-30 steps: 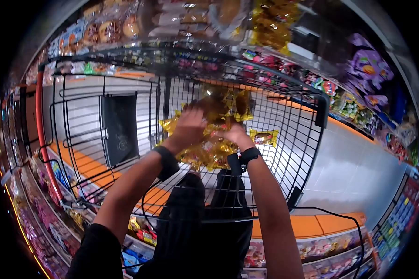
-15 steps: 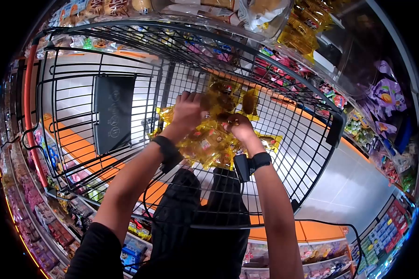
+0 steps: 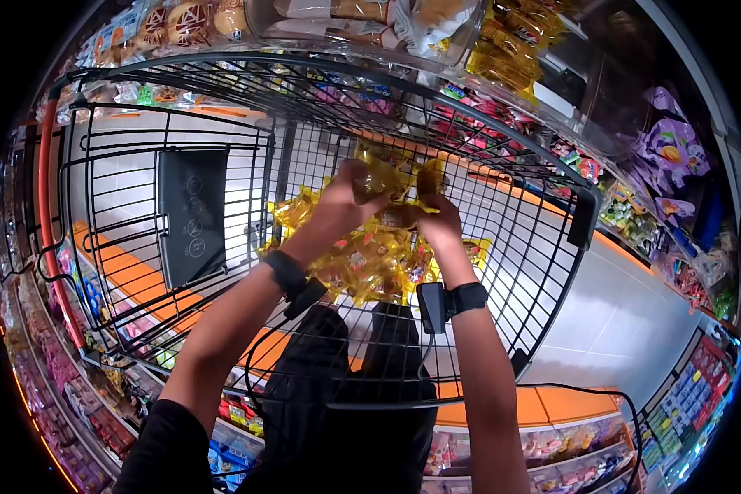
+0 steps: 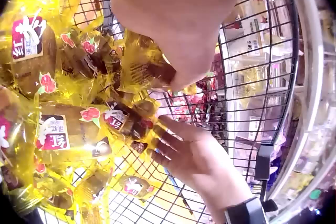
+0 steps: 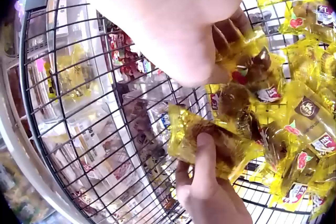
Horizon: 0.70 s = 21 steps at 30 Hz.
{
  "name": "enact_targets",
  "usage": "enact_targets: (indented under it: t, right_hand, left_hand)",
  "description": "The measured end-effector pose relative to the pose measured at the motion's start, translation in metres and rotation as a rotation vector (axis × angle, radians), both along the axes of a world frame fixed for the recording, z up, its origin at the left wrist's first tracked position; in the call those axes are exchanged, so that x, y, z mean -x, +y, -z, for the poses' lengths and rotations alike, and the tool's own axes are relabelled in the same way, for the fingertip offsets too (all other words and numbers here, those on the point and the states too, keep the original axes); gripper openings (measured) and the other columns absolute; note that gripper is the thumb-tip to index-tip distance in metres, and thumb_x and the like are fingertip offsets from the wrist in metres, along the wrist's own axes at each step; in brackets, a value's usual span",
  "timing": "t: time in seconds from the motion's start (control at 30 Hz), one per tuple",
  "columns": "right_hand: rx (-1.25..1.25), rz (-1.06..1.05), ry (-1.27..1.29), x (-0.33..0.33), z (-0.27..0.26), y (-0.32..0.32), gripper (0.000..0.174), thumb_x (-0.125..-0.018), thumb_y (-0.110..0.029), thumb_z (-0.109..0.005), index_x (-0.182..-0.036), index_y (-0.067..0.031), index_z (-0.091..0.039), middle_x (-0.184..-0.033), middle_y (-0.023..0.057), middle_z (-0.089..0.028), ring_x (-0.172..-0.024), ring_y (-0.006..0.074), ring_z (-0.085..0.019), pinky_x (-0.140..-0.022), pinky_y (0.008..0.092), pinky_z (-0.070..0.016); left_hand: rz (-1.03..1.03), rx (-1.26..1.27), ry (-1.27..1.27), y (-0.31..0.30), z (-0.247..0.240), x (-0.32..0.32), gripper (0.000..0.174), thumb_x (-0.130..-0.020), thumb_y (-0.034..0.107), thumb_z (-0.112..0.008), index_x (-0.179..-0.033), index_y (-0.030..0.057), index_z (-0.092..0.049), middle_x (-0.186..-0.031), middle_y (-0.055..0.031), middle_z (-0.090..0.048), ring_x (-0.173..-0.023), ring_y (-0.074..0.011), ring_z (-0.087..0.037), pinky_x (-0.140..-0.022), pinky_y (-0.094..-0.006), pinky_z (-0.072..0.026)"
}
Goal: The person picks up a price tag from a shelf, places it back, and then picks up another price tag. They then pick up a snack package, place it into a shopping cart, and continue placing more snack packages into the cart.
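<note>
Yellow-wrapped cakes (image 3: 362, 259) with red-date pictures lie heaped in a black wire shopping cart (image 3: 543, 288). My left hand (image 3: 337, 206) grips one wrapped cake (image 5: 215, 145) at the far side of the heap, its thumb lying across the wrapper in the right wrist view. Beside it, my right hand (image 4: 197, 161) has its fingers extended, with the fingertips right at another small wrapped cake (image 4: 123, 119). In the head view the right hand's fingers partly hide behind a packet (image 3: 430, 177).
A dark folding panel (image 3: 193, 218) hangs inside the cart's left end, by the red handle (image 3: 49, 222). Shelves behind hold wrapped breads (image 3: 189, 23), more yellow packets (image 3: 510, 49) and purple bags (image 3: 675, 152). An orange ledge (image 3: 568, 403) runs below the cart.
My left hand, earlier spread over the heap, now holds a wrapped cake a little farther right. My right hand has shifted slightly beside the far packets.
</note>
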State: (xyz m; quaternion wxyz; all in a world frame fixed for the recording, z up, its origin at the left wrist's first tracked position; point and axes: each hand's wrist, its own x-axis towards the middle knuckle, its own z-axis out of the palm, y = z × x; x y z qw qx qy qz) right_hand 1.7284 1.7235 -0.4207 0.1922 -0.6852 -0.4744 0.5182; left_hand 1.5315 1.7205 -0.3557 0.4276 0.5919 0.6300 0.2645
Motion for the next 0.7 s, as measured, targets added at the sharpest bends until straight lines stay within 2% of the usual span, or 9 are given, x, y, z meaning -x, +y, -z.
enact_targets:
  t: [0.07,0.13,0.17,0.2,0.33,0.43,0.47,0.57,0.7]
  right_hand:
    - [-0.039,0.056,0.200,-0.001,-0.022,0.007,0.041,-0.077,-0.015,-0.071,-0.112,0.0013,-0.060,-0.098,0.0109,-0.065,-0.086,0.0202,-0.062,-0.077,0.0301,-0.0491]
    - [0.056,0.063,0.537,0.000,-0.077,0.024,0.041,-0.078,-0.011,-0.067,-0.115,0.0032,-0.058,-0.104,0.0119,-0.061,-0.091,0.0227,-0.061,-0.083,0.0314,-0.0489]
    - [0.134,0.069,0.695,0.000,-0.091,0.027,0.041,-0.077,-0.009,-0.066,-0.115,0.0041,-0.058,-0.106,0.0132,-0.059,-0.093,0.0248,-0.061,-0.085,0.0326,-0.0489]
    - [0.014,-0.007,0.622,0.000,-0.080,0.026,0.043,-0.077,-0.008,-0.067,-0.117,0.0040,-0.057,-0.099,0.0093,-0.057,-0.094,0.0224,-0.060,-0.081,0.0308,-0.0490]
    - [0.133,-0.116,0.707,0.002,-0.126,0.033,0.068,-0.081,-0.027,-0.074,-0.134,0.0005,-0.041,-0.126,0.0165,-0.051,-0.113,0.0239,-0.053,-0.096,0.0338,-0.0430]
    - [0.003,-0.154,0.622,0.001,-0.140,0.029,0.074,-0.079,-0.032,-0.076,-0.135,0.0003,-0.039,-0.127,0.0169,-0.051,-0.117,0.0250,-0.050,-0.100,0.0350,-0.0412]
    - [-0.079,-0.191,0.577,0.001,-0.141,0.029,0.080,-0.076,-0.034,-0.078,-0.136,0.0006,-0.038,-0.128,0.0166,-0.050,-0.119,0.0251,-0.049,-0.101,0.0347,-0.0406]
    - [-0.155,-0.210,0.581,0.004,-0.161,0.024,0.083,-0.073,-0.030,-0.079,-0.137,0.0007,-0.036,-0.130,0.0151,-0.050,-0.118,0.0242,-0.050,-0.099,0.0332,-0.0414]
    - [-0.176,-0.365,0.246,-0.006,-0.212,0.033,0.071,-0.068,-0.025,-0.080,-0.125,0.0039,-0.049,-0.118,0.0157,-0.058,-0.106,0.0212,-0.058,-0.090,0.0314,-0.0462]
  left_hand:
    - [0.062,-0.061,0.004,0.002,-0.005,-0.006,0.057,-0.079,0.011,-0.075,-0.121,-0.0016,-0.038,-0.114,-0.0156,-0.057,-0.104,-0.0186,-0.058,-0.083,-0.0301,-0.0502]
    - [0.002,0.023,-0.273,0.002,-0.010,-0.012,0.056,-0.080,0.009,-0.072,-0.122,-0.0023,-0.038,-0.117,-0.0160,-0.056,-0.108,-0.0191,-0.057,-0.086,-0.0311,-0.0495]
    - [-0.089,0.136,-0.551,0.001,-0.012,-0.016,0.053,-0.081,0.009,-0.069,-0.123,-0.0027,-0.038,-0.118,-0.0163,-0.055,-0.109,-0.0201,-0.056,-0.089,-0.0324,-0.0486]
    - [-0.179,0.251,-0.827,0.001,-0.015,-0.019,0.051,-0.083,0.009,-0.066,-0.124,-0.0031,-0.039,-0.120,-0.0166,-0.055,-0.111,-0.0211,-0.056,-0.092,-0.0337,-0.0476]
    - [-0.192,0.377,-1.316,0.011,-0.044,-0.022,0.053,-0.081,0.012,-0.046,-0.132,-0.0041,-0.040,-0.130,-0.0176,-0.051,-0.118,-0.0276,-0.051,-0.103,-0.0389,-0.0372]
    - [-0.254,0.484,-1.489,0.002,-0.066,-0.029,0.055,-0.082,0.012,-0.047,-0.135,-0.0024,-0.038,-0.130,-0.0156,-0.051,-0.118,-0.0257,-0.051,-0.103,-0.0371,-0.0370]
    - [-0.169,0.477,-1.512,0.005,-0.090,-0.031,0.055,-0.088,0.018,-0.052,-0.138,0.0002,-0.035,-0.126,-0.0125,-0.053,-0.115,-0.0219,-0.052,-0.101,-0.0350,-0.0371]
    - [-0.183,0.336,-1.373,0.000,-0.110,-0.043,0.064,-0.091,0.022,-0.055,-0.144,0.0024,-0.026,-0.129,-0.0110,-0.050,-0.117,-0.0204,-0.051,-0.103,-0.0349,-0.0368]
    - [-0.207,0.337,-1.046,0.007,-0.135,-0.047,0.059,-0.092,0.015,-0.060,-0.142,0.0010,-0.032,-0.127,-0.0095,-0.051,-0.115,-0.0155,-0.051,-0.096,-0.0311,-0.0435]
